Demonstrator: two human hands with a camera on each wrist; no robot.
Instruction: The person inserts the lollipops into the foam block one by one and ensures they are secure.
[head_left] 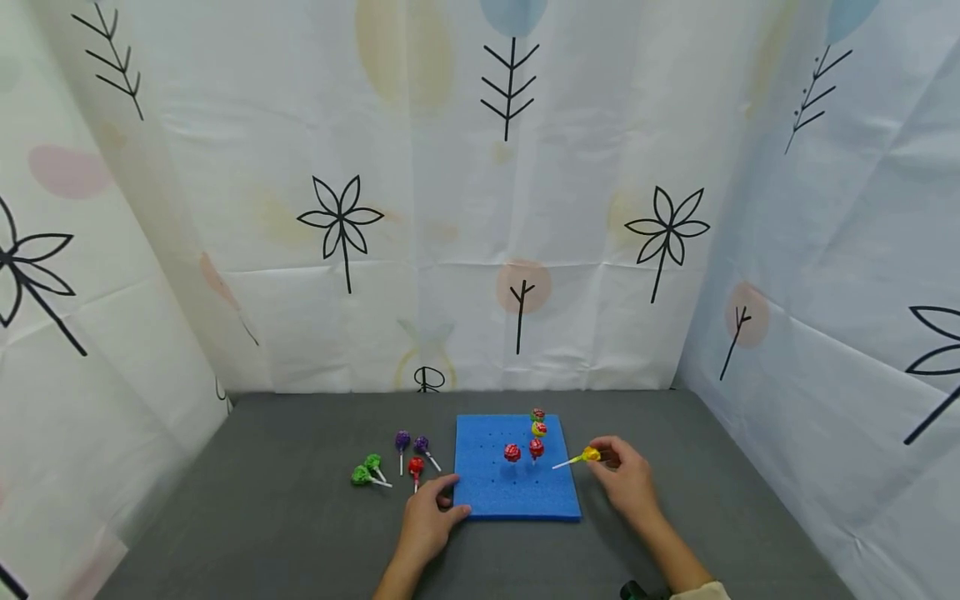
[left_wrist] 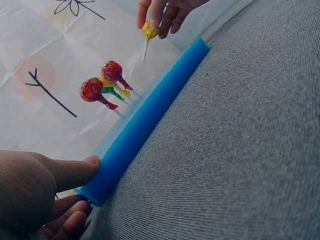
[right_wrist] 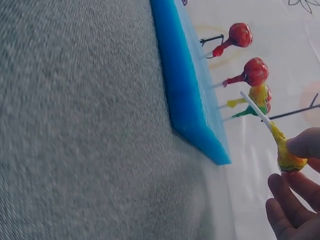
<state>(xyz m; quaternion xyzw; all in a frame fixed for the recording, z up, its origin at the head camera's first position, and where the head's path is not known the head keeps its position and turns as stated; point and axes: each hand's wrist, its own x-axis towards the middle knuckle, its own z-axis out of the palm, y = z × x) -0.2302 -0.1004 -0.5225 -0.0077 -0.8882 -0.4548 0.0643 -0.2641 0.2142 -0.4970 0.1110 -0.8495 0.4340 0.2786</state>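
Between the thumb and fingers of my right hand is a yellow-wrapped lollipop, pinched by its candy end. Its white stick points left and down, over the right side of a blue foam board. My left hand grips that board at its near left edge, thumb along the top and fingers at the side. Standing upright in the board are two red lollipops, a yellow one and a green one. Rows of small holes dot the board's surface.
Left of the board, loose on the grey tabletop, lie two purple lollipops, two green lollipops and a red lollipop. A dark object sits at the front edge near my right forearm. Patterned white curtains enclose the table.
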